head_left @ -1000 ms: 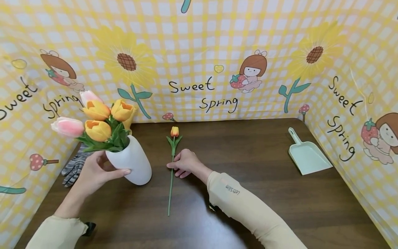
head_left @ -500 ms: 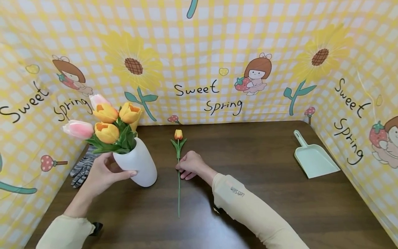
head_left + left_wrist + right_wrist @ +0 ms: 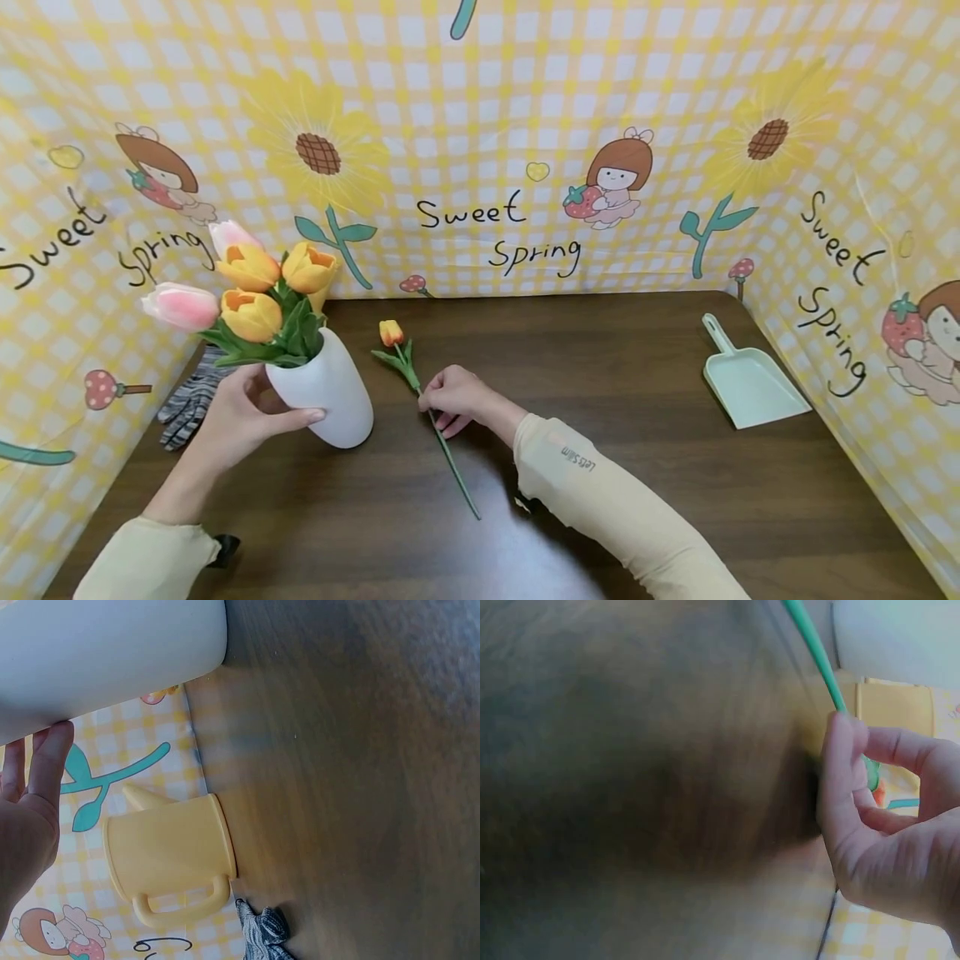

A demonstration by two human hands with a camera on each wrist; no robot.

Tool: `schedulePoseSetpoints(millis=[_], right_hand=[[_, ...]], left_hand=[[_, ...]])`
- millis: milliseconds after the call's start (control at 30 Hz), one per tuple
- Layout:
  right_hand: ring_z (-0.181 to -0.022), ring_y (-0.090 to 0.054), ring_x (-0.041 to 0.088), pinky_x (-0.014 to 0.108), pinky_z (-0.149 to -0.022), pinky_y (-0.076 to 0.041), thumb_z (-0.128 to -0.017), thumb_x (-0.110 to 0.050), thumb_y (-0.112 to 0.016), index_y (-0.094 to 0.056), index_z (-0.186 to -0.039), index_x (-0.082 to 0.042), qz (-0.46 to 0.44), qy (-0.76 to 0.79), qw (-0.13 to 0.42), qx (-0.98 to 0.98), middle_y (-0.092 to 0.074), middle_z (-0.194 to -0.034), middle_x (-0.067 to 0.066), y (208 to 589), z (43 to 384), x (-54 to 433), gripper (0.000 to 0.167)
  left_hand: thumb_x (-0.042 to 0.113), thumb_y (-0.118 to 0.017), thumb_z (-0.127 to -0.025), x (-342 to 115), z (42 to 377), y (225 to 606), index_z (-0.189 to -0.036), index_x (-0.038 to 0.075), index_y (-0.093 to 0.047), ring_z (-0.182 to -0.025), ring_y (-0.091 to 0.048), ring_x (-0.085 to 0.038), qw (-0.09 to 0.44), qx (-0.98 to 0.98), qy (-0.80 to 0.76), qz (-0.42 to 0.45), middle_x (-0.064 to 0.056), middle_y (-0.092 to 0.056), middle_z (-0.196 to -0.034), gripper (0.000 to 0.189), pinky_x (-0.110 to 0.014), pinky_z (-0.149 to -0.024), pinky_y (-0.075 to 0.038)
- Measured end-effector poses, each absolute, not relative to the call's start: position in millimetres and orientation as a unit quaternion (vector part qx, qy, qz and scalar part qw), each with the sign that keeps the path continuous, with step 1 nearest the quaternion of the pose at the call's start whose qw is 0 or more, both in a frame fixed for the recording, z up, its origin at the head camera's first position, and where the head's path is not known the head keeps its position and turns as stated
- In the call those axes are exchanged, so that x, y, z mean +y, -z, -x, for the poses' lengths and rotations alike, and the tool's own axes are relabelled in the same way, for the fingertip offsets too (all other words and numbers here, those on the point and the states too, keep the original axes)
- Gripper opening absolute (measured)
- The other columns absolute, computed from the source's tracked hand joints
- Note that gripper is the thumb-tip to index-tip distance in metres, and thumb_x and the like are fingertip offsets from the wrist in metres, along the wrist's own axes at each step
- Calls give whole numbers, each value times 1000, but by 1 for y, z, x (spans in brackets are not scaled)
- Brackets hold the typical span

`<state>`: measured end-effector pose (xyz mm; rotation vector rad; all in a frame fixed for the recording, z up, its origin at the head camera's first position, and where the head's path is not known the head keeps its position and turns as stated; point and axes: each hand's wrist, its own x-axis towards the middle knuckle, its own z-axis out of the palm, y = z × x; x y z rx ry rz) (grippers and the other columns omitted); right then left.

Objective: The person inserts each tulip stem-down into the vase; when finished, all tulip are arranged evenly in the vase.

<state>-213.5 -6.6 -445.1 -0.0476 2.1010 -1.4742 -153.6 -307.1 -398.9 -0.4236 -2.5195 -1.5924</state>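
My left hand [image 3: 243, 412] grips a white vase [image 3: 330, 396], thumb on its near side and the other fingers behind. The vase leans to the left, and yellow-orange tulips [image 3: 251, 317] and pink-white tulips [image 3: 182, 307] with green leaves stand in it. To its right, my right hand [image 3: 457, 398] pinches the green stem of a single orange-yellow tulip [image 3: 391, 333] between thumb and fingers. That tulip slants, bloom up and left, stem end toward the near right. In the right wrist view the stem [image 3: 815, 649] runs out from my fingertips.
A pale green dustpan [image 3: 753, 383] lies at the right of the brown table [image 3: 600, 358]. Grey striped gloves [image 3: 187, 404] lie at the left, with a yellow watering can [image 3: 172, 847] behind the vase. Checked yellow cloth [image 3: 480, 100] walls the back and sides.
The single tulip has turned in my right fingers, its bloom swinging left and its stem end right. My left hand keeps its grip on the vase. The head view has shifted slightly.
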Motion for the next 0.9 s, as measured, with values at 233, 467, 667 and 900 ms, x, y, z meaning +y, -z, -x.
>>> schedulePoseSetpoints(millis=[233, 467, 667, 900], right_hand=[[-55, -62, 16, 32, -52, -61, -88, -1, -67, -67, -93, 0, 18, 571, 330, 751, -64, -82, 9, 446, 220, 0, 5], [-64, -64, 22, 40, -61, -64, -94, 4, -64, -57, -116, 5, 35, 583, 377, 719, -65, -88, 13, 440, 224, 4, 23], [-70, -65, 25, 41, -65, -64, -97, 2, -62, -59, -120, 5, 36, 599, 402, 691, -65, -96, 14, 439, 226, 13, 24], [-73, -68, 24, 44, -72, -64, -96, 0, -65, -56, -129, 9, 48, 617, 416, 667, -67, -103, 19, 429, 228, 32, 35]], left_hand=[[-3, -90, -73, -306, 153, 399, -142, 13, -54, -105, -66, -10, 59, -833, 532, 140, -1, -66, -122, 79, -24, -81, -60], [-2, -90, -74, -308, 153, 398, -144, 12, -52, -105, -67, -9, 60, -838, 523, 143, 0, -65, -123, 81, -24, -80, -60], [-2, -90, -73, -307, 153, 398, -142, 13, -53, -104, -67, -10, 60, -837, 525, 141, -1, -65, -122, 80, -24, -80, -60], [-3, -91, -72, -307, 154, 400, -142, 12, -54, -105, -66, -10, 70, -840, 516, 149, 0, -65, -122, 81, -23, -81, -60]])
